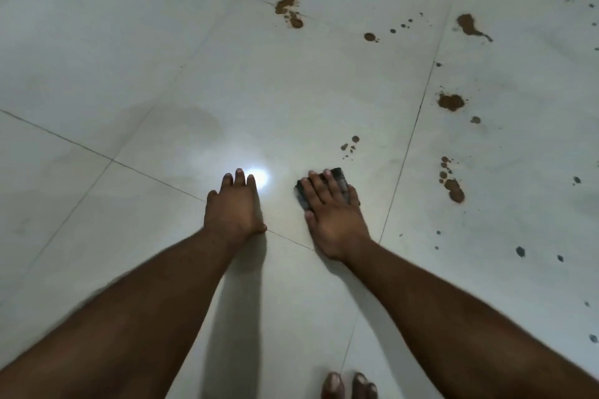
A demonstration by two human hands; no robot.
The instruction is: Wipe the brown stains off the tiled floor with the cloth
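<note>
Pale glossy floor tiles (129, 42), thin grout lines, bright light glare (259, 176), perhaps a wall top-left

The right hand (337, 217) presses flat on a dark cloth (337, 176) on the pale tiled floor (129, 58); the left hand (235, 204) lies flat at its nine o'clock; brown stains (451, 102) scatter toward one and two o'clock; toes (348, 385) show at six.

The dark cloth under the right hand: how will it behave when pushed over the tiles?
The cloth looks thin and folded, so probably floppy and light. The right hand presses it flat; that likely keeps it from bunching. The tiled floor is glossy, so it should slide easily.
</note>
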